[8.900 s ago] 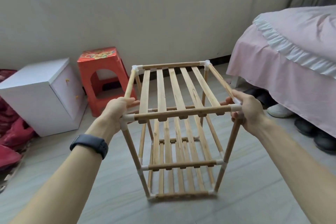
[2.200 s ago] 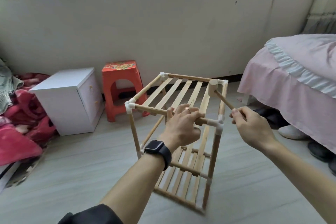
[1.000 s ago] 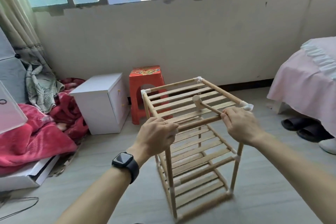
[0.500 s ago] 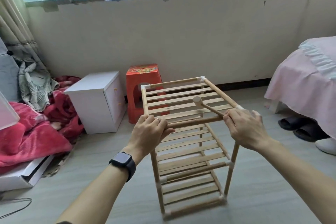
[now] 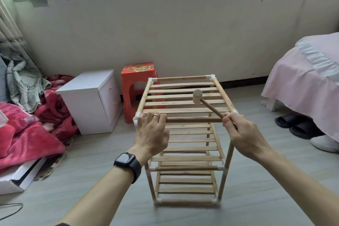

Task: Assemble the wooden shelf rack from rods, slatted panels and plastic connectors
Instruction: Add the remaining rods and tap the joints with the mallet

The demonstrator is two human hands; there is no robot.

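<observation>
Left hand [image 5: 152, 132] lay palm-down, fingers curled over the near top rod [image 5: 194, 120] beside the front-left connector [image 5: 136, 116]. Right hand [image 5: 242, 132] was closed around the handle of a small wooden mallet [image 5: 197, 96], head poised above the top slatted panel [image 5: 183, 97]. Rack [image 5: 187, 159] stood upright on the floor [image 5: 256, 198], 3 tiers, looked nearly complete. Likely step: tapping joints home. Best done with short, square taps on connectors, not slats, left hand bracing the frame clear of the strike.
</observation>
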